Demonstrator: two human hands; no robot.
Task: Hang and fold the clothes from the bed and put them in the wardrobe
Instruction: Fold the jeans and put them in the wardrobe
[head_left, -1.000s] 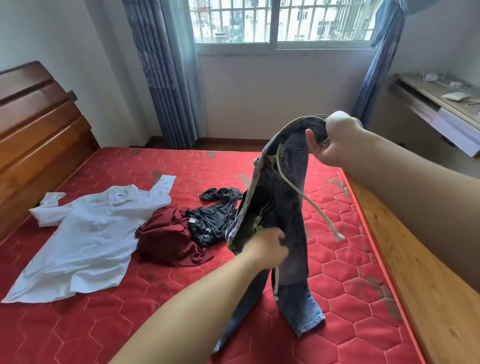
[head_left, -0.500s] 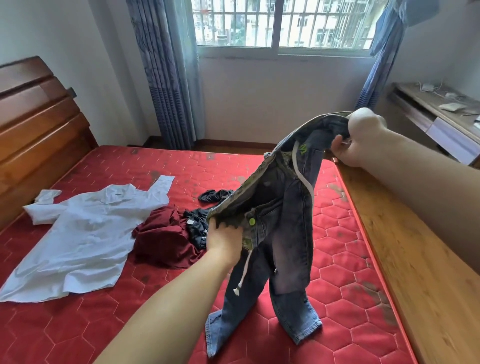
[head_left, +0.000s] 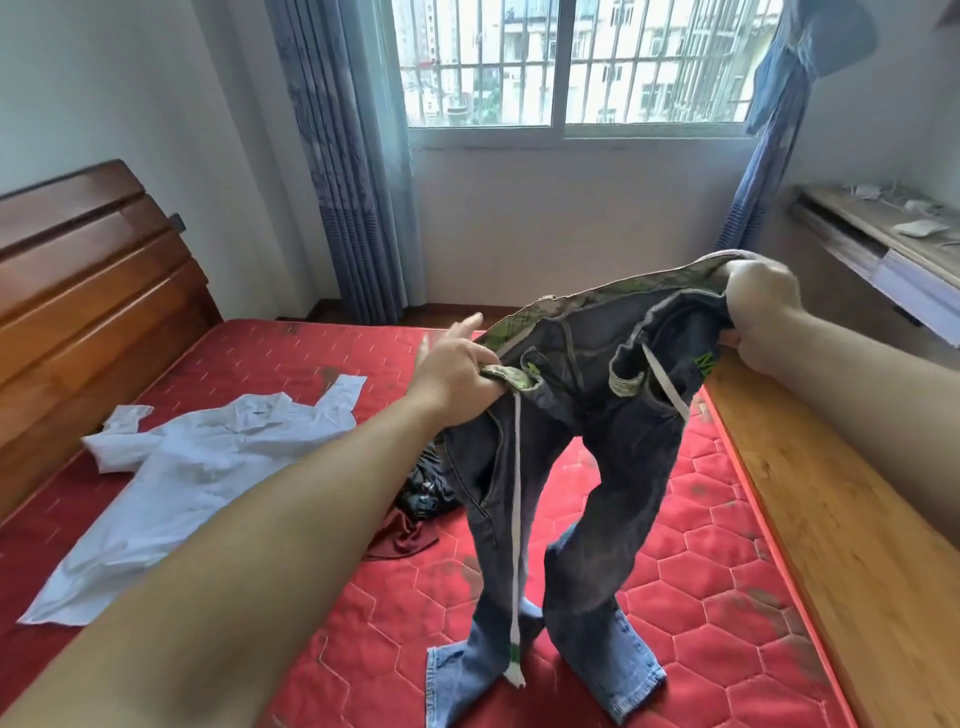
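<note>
A pair of dark blue jeans (head_left: 618, 467) hangs spread by its waistband over the red mattress (head_left: 363, 623), both legs dangling with the hems touching the bed. My left hand (head_left: 457, 374) grips the left end of the waistband. My right hand (head_left: 758, 317) grips the right end, higher up. A white drawstring (head_left: 516, 545) hangs down between the legs. A white shirt (head_left: 197, 467) lies flat at the left. A maroon garment (head_left: 405, 535) and a dark garment (head_left: 426, 493) lie bunched behind my left arm, mostly hidden.
A wooden headboard (head_left: 88, 291) stands at the left and a wooden bed rail (head_left: 831, 519) runs along the right side. A desk (head_left: 883, 244) stands at the far right under the barred window (head_left: 571, 62) with blue curtains (head_left: 337, 182).
My left hand has slid up along the waistband and pulled it leftward, my right hand has moved right. The jeans have opened out from a bunched hang to a spread waistband.
</note>
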